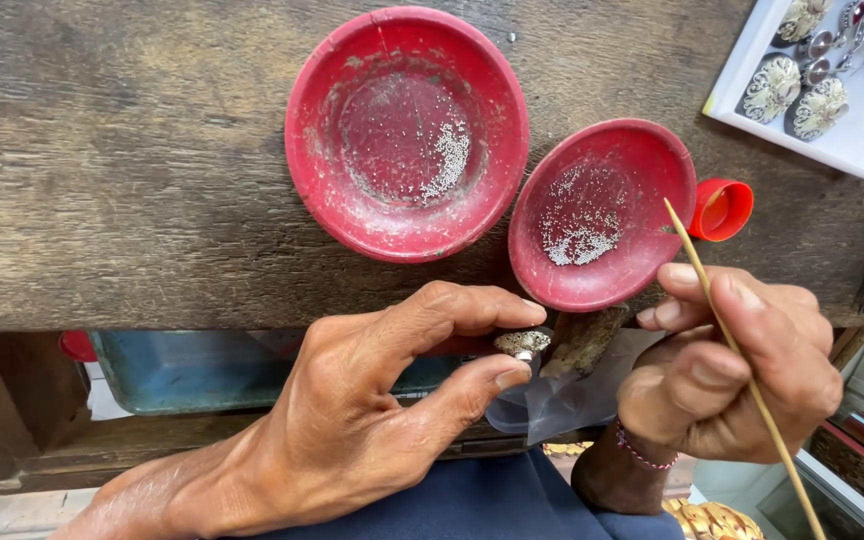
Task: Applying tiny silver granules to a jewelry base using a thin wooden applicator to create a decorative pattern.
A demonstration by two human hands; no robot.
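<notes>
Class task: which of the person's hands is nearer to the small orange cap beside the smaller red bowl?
Right. The right hand, holding a thin stick, sits just below the orange cap; the left hand is far off to its lower left.

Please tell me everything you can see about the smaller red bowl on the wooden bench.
The smaller red bowl is round, shallow and looks like worn painted wood or plastic, dusted whitish inside. A patch of tiny silvery beads lies in its lower middle. It sits upright at the bench edge, close beside the larger red bowl, with a red cap at its right rim.
</notes>
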